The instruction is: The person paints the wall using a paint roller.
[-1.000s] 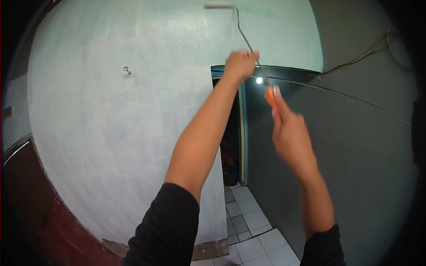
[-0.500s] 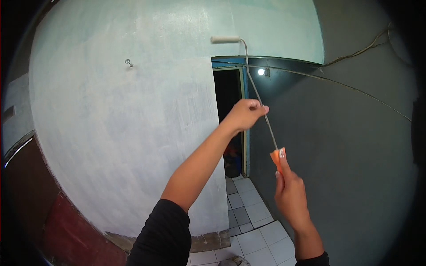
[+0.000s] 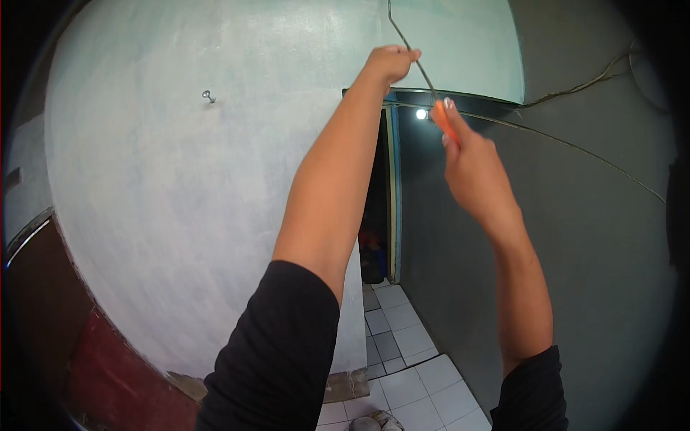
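One left hand [image 3: 392,66] holds the likely stiff, light rod [image 3: 427,80]; the right hand [image 3: 479,170] grips its handle [image 3: 443,121], probably best.

From my end I see a lit lamp [image 3: 421,114] on the grey wall [image 3: 575,273], a thin cable [image 3: 578,149] slanting across that wall, a blue door frame [image 3: 395,194] near the lamp, tiled floor [image 3: 436,377] below, and a red panel [image 3: 118,370] at lower left.

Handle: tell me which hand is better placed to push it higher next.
Probably the right hand: it is closed around the orange handle, thumb along it, while the left hand only pinches the thin rod farther up.
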`<action>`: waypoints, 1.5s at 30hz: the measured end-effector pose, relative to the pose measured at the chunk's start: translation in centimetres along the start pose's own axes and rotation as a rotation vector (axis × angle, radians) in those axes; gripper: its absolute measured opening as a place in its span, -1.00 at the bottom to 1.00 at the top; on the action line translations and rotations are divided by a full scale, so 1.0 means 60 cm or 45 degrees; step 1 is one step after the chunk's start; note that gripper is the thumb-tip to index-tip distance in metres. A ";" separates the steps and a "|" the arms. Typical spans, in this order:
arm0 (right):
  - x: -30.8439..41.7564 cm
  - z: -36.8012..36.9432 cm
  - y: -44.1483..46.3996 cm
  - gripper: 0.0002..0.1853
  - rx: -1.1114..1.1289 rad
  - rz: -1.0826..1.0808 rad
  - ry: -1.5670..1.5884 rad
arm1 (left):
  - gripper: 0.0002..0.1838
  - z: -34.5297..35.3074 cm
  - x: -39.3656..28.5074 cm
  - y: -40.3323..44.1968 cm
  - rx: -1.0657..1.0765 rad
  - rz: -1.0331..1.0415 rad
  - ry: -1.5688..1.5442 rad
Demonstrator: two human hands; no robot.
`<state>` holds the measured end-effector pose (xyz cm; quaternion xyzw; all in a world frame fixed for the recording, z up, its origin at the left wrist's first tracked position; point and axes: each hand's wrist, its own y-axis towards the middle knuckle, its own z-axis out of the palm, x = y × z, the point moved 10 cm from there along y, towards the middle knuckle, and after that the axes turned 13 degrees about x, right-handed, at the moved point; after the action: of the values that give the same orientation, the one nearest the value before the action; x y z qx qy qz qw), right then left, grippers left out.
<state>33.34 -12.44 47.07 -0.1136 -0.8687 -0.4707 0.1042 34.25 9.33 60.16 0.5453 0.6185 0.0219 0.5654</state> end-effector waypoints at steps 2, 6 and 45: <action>0.012 -0.016 0.005 -0.49 -0.022 0.023 -0.005 | -0.66 -0.009 -0.021 0.016 -0.032 0.014 0.079; -0.007 0.014 -0.064 -0.49 -0.023 -0.039 -0.006 | -0.56 0.048 0.043 -0.047 0.235 -0.065 0.006; -0.111 0.134 -0.343 -0.37 0.296 0.237 0.157 | -0.73 0.218 0.246 -0.312 0.156 -0.023 -0.370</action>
<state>33.03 -17.27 24.52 -0.1518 -0.8950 -0.3614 0.2128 34.99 4.37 33.42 0.5706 0.5351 -0.1001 0.6149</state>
